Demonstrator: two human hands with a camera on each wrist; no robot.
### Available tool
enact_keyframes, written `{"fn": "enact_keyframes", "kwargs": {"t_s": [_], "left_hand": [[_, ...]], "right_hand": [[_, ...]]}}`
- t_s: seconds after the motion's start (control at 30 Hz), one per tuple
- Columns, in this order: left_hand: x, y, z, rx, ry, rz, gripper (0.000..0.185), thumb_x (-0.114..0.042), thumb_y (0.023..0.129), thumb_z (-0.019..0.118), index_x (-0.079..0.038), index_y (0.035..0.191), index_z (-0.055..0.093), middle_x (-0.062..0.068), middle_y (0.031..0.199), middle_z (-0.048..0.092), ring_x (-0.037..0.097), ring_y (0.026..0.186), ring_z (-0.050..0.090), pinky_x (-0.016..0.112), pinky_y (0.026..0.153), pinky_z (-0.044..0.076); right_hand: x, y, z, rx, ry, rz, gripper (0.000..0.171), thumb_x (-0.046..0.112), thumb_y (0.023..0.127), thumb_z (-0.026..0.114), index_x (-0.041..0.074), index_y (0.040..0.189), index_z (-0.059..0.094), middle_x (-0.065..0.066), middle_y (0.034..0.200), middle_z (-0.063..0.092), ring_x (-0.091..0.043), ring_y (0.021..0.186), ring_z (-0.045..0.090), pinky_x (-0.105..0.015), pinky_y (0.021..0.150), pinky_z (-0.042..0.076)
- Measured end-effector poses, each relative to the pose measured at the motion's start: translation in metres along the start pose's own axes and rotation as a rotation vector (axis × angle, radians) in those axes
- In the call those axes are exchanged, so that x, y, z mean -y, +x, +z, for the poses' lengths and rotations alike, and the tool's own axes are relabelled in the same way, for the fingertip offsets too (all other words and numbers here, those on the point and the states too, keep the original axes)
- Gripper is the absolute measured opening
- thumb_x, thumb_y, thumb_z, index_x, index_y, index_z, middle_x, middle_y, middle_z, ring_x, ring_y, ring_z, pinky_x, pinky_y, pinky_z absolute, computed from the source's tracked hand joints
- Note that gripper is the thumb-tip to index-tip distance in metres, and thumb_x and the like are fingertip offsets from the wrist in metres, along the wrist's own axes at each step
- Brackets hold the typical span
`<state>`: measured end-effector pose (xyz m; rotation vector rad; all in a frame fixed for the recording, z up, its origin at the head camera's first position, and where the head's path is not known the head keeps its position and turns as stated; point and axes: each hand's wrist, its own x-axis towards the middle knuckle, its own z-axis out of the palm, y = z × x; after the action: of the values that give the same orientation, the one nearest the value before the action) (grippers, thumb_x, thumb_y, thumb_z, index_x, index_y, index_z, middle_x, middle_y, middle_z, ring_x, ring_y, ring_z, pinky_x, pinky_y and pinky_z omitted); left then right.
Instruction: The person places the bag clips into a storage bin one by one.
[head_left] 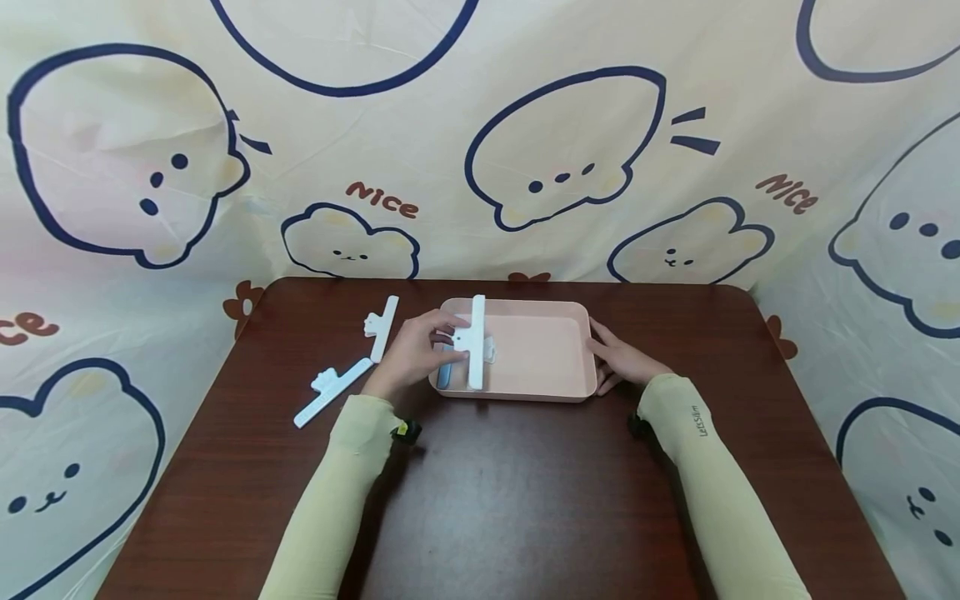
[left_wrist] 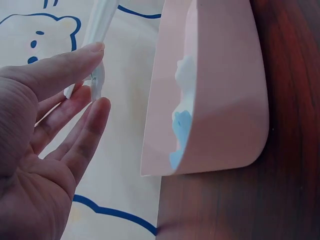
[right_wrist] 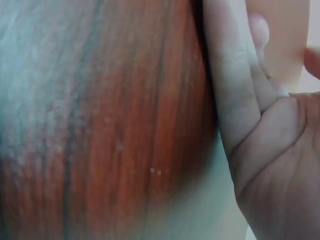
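My left hand (head_left: pixel 411 350) pinches a white bag clip (head_left: pixel 477 342) between thumb and fingertips, holding it upright over the left part of a pink tray (head_left: pixel 540 390). A blue clip (left_wrist: pixel 181 129) and a white clip (left_wrist: pixel 186 77) lie inside that tray in the left wrist view, partly hidden by its wall. At the tray's right end, my right hand (head_left: pixel 626 358) rests against the outer wall with fingers extended; its fingers (right_wrist: pixel 232 75) lie close along the tabletop in the right wrist view.
On the brown wooden table (head_left: pixel 510 483), left of my left hand, lie a pale blue clip (head_left: pixel 333 392) and a whitish clip (head_left: pixel 384 327), end to end. A cream curtain (head_left: pixel 442 150) printed with cartoon bears hangs behind the table and along both sides.
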<state>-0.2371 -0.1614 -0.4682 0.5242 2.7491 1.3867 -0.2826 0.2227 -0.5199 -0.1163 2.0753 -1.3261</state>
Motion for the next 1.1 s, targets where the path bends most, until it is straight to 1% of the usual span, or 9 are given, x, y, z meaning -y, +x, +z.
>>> {"fn": "enact_keyframes", "kwargs": {"t_s": [0.17,0.3,0.43,0.53,0.67,0.8,0.9,0.97,1.1], "left_hand": [[-0.002,0.002,0.004,0.0,-0.012,-0.005,0.042,-0.013,0.084,0.087,-0.013,0.123,0.072,0.007,0.124,0.07,0.028,0.106,0.07,0.052,0.099,0.056],[-0.002,0.005,0.008,0.011,-0.018,-0.009,0.042,-0.013,0.084,0.087,-0.013,0.124,0.072,0.007,0.123,0.07,0.028,0.107,0.071,0.05,0.098,0.057],[-0.003,0.008,0.014,0.029,-0.016,-0.009,0.041,-0.015,0.085,0.087,-0.014,0.123,0.073,0.006,0.125,0.069,0.027,0.107,0.07,0.048,0.097,0.058],[-0.004,0.01,0.018,0.044,-0.022,0.005,0.04,-0.016,0.085,0.087,-0.014,0.122,0.073,0.006,0.126,0.069,0.026,0.108,0.069,0.046,0.098,0.058],[-0.005,0.013,0.025,0.064,-0.032,0.036,0.039,-0.015,0.085,0.087,-0.012,0.122,0.073,0.007,0.125,0.07,0.026,0.107,0.069,0.044,0.098,0.058],[-0.008,0.016,0.032,0.079,-0.035,0.06,0.04,-0.013,0.085,0.086,-0.01,0.122,0.073,0.009,0.125,0.07,0.027,0.107,0.069,0.042,0.098,0.058],[-0.011,0.017,0.034,0.086,-0.045,0.058,0.04,-0.012,0.085,0.086,-0.009,0.123,0.072,0.01,0.125,0.068,0.028,0.108,0.069,0.043,0.099,0.057],[-0.013,0.018,0.036,0.089,-0.048,0.053,0.039,-0.012,0.086,0.085,-0.009,0.123,0.071,0.01,0.124,0.067,0.028,0.108,0.069,0.042,0.099,0.057],[-0.015,0.021,0.041,0.092,-0.025,0.04,0.039,-0.012,0.087,0.085,-0.009,0.124,0.071,0.01,0.123,0.067,0.027,0.108,0.069,0.041,0.098,0.057]], "right_hand": [[-0.006,0.003,-0.003,-0.007,-0.004,-0.006,0.073,0.04,0.114,0.035,0.034,0.164,-0.017,-0.016,0.094,0.065,-0.022,0.071,0.069,-0.041,0.069,0.063],[-0.009,0.004,-0.005,-0.017,-0.002,-0.019,0.075,0.041,0.113,0.039,0.045,0.161,-0.018,-0.015,0.089,0.068,-0.022,0.069,0.069,-0.041,0.068,0.062],[-0.01,0.003,-0.004,-0.018,-0.009,-0.046,0.073,0.04,0.112,0.04,0.054,0.159,-0.014,-0.016,0.09,0.068,-0.024,0.07,0.07,-0.042,0.068,0.062],[-0.011,0.003,-0.004,-0.015,-0.013,-0.056,0.072,0.04,0.112,0.041,0.056,0.158,-0.012,-0.016,0.092,0.068,-0.024,0.072,0.07,-0.043,0.069,0.063],[-0.014,0.005,-0.006,-0.004,0.008,-0.041,0.073,0.041,0.111,0.044,0.056,0.159,-0.01,-0.016,0.094,0.068,-0.024,0.074,0.07,-0.043,0.071,0.063],[-0.018,0.007,-0.009,0.017,0.019,-0.018,0.078,0.043,0.109,0.049,0.058,0.158,-0.01,-0.017,0.102,0.07,-0.025,0.08,0.071,-0.043,0.077,0.063],[-0.018,0.007,-0.011,0.031,0.005,-0.015,0.081,0.045,0.108,0.052,0.058,0.158,-0.01,-0.018,0.111,0.071,-0.027,0.085,0.072,-0.042,0.081,0.063],[-0.016,0.006,-0.011,0.028,0.0,-0.012,0.081,0.046,0.107,0.053,0.059,0.158,-0.009,-0.018,0.113,0.071,-0.028,0.087,0.072,-0.042,0.082,0.062],[-0.013,0.002,-0.01,0.016,-0.006,-0.007,0.081,0.045,0.107,0.053,0.06,0.158,-0.008,-0.018,0.113,0.071,-0.028,0.087,0.072,-0.04,0.082,0.062]]}}
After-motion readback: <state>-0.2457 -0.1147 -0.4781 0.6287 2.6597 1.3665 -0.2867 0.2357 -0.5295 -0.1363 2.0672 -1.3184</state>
